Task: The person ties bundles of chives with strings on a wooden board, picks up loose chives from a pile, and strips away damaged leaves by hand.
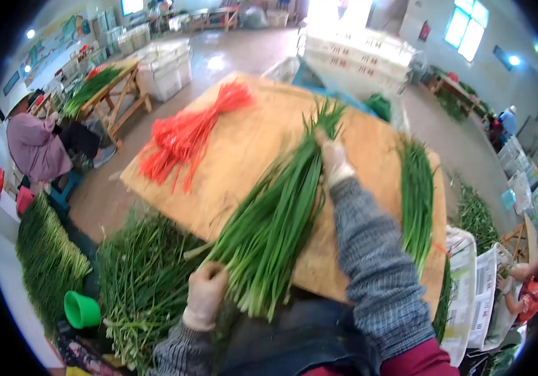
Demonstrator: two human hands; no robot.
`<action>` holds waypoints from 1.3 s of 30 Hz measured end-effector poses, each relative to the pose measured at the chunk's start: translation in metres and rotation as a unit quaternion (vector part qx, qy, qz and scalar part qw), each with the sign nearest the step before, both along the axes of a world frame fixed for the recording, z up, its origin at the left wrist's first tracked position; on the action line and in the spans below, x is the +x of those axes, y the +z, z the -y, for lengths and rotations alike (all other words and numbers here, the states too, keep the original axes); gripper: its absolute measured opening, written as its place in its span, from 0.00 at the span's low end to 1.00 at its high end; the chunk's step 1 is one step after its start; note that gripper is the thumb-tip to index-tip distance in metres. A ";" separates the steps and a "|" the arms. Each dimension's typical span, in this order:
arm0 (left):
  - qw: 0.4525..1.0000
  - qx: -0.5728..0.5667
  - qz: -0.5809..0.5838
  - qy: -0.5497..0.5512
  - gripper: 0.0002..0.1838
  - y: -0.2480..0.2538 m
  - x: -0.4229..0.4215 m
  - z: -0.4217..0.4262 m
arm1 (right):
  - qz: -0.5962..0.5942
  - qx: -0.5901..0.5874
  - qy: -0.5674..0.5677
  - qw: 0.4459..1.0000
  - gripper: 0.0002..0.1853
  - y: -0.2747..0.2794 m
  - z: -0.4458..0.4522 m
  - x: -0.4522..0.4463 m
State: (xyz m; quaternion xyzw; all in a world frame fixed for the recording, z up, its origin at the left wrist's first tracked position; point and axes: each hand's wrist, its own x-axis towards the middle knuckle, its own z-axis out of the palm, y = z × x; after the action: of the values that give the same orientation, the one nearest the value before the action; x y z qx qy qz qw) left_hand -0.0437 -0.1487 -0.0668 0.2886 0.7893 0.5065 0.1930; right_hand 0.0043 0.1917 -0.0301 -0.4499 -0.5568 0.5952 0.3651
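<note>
A large loose bunch of garlic chives lies aslant on the wooden table, its pale ends hanging over the near edge. My right hand, in a light glove, is closed around the leafy top of the bunch. At the pale ends my left hand, also gloved, has its fingers closed at a stalk that sticks out to the side. Another, slimmer bunch of chives rests along the right side of the table. A bundle of red ties is spread at the far left of it.
Heaped greens stand left of the table, near a green plastic cup. White crates are stacked beyond the far edge, and more crates stand to the right. People sit working at both sides.
</note>
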 end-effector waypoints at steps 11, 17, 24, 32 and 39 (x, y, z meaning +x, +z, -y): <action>0.998 0.050 -0.041 0.002 0.05 0.013 0.009 -0.006 | 0.204 0.319 0.226 0.898 0.29 0.036 0.149 0.069; 0.994 0.036 -0.103 0.020 0.03 0.019 -0.013 0.021 | 0.220 0.260 0.174 0.924 0.35 -0.045 0.158 0.110; 0.945 -0.105 -0.267 0.160 0.03 0.024 -0.050 0.139 | 0.082 0.253 0.034 0.964 0.23 -0.033 0.168 0.147; 0.648 -0.537 -0.510 0.177 0.07 0.011 -0.041 0.207 | 0.176 -0.002 0.183 0.967 0.16 -0.022 0.226 0.169; 0.980 0.049 -0.149 -0.122 0.09 0.047 0.060 0.056 | -0.056 -0.193 0.134 0.970 0.08 -0.038 0.235 0.173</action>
State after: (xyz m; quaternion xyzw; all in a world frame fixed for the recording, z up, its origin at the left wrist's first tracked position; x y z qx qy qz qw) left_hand 0.0161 -0.2043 -0.0200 0.4642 0.7419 0.4689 0.1196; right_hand 0.1778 -0.0432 -0.0678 -0.3989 -0.4654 0.7593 0.2186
